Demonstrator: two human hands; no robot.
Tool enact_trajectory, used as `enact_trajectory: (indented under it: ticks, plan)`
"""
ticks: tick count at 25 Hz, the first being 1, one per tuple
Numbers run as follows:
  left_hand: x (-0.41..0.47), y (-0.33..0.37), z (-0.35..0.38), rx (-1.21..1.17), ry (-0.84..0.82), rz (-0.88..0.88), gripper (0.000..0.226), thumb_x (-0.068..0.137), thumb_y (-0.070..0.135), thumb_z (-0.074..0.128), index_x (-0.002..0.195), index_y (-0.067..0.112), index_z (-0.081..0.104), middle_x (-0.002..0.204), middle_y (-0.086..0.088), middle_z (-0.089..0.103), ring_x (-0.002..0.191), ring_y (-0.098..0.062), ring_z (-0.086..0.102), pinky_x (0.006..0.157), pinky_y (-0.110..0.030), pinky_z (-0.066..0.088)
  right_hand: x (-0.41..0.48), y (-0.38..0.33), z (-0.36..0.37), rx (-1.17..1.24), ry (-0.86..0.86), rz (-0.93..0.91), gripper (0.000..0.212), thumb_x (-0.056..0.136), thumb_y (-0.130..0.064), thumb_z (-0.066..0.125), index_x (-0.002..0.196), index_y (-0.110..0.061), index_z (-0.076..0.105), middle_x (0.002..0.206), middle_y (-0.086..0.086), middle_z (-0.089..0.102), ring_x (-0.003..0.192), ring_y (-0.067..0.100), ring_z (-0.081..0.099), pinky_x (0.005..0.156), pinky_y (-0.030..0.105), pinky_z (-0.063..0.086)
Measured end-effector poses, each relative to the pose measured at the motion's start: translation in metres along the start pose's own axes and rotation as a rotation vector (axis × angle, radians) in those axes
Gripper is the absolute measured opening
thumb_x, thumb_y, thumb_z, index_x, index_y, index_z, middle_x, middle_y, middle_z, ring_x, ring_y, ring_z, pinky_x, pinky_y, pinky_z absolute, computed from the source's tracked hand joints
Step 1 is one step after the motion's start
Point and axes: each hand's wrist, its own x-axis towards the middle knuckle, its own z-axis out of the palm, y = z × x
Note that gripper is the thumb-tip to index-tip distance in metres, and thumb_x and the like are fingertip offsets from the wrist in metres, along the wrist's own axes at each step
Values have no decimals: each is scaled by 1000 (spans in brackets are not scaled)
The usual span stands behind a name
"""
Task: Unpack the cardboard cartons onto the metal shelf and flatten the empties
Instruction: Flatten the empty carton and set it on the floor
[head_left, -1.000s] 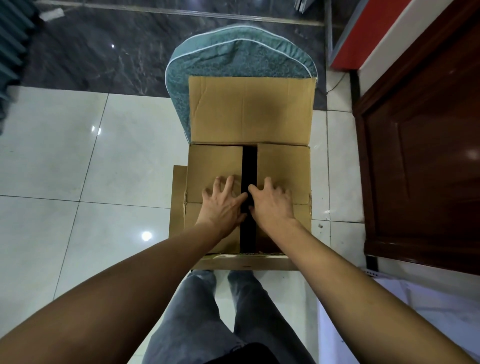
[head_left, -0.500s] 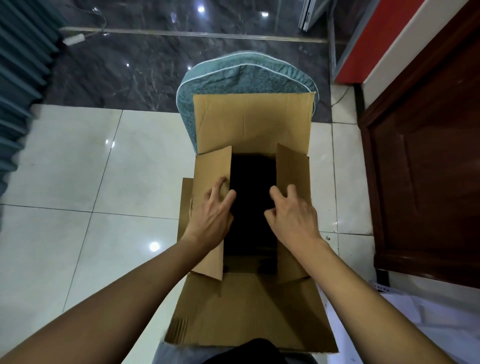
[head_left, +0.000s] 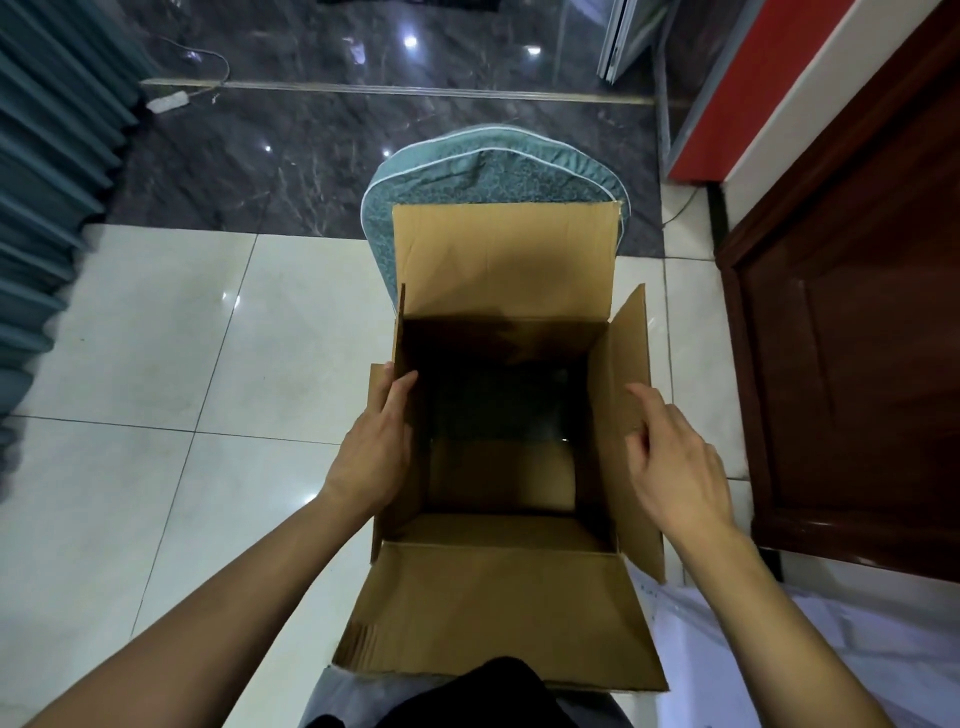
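Near edge: carton's (head_left: 498, 525) near flap (head_left: 498, 613) lay folded out toward the person, over the lap. Carton stood straight ahead, btwn both forearms, all four flaps open; what it stood on was hidden.

L hand (head_left: 371, 457) pinched the left side flap (head_left: 400, 332): thumb (head_left: 404, 395) flat on inner face, fingers behind it, pressed together as far as visible. Flap upright.

R hand (head_left: 675, 462) was relaxed, fingers loosely bent and slightly apart, tips touching inner face of right side flap (head_left: 628, 343), which leaned outward.

Interior dark; contents not made out.

Far flap (head_left: 504, 260) stood up against a teal upholstered chair back (head_left: 493, 166).

White sheeting (head_left: 883, 623) just R of carton, wooden door (head_left: 857, 364) beyond it. White floor tiles (head_left: 208, 338) to the L, then dark marble floor (head_left: 311, 156); white power strip (head_left: 166, 101) at far L.
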Motion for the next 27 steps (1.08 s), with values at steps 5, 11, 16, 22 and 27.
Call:
enact_trajectory:
  ticks: [5,11,16,22,27]
  plan:
    - [2,-4,0,-30,-28,28,54,107,14,35,159,21,20,164,-9,22,135,-35,48,105,-42,47,1,-7,-1,-2,53,-5,47,100,-17,51,145,-24,40,101,7,65,68,18,57,60,29,41]
    - [4,-18,-11,-76,-21,5,55,103,3,40,155,19,33,159,-9,37,141,-33,42,115,-49,37,-11,-35,-14,43,156,82,42,99,-13,49,140,-21,46,101,11,68,78,25,59,70,32,39]
    - [-5,-33,-30,-83,-94,131,56,98,-2,41,151,17,41,151,-10,47,137,-29,46,115,-41,36,-30,-72,-28,107,255,236,32,100,-15,49,132,-18,50,89,9,62,87,34,63,75,37,42]
    - [-14,-46,-50,-52,-176,293,61,93,-7,42,146,21,49,147,-8,52,131,-28,49,111,-38,39,-60,-93,-29,174,346,391,19,95,-17,52,114,-14,55,101,16,70,96,41,63,86,44,46]
    - [-20,-45,-70,-107,-256,447,43,101,4,45,133,26,62,136,-1,61,121,-23,57,101,-31,45,-79,-99,-42,242,460,524,19,95,-17,51,111,-9,54,108,26,66,103,47,61,91,48,46]
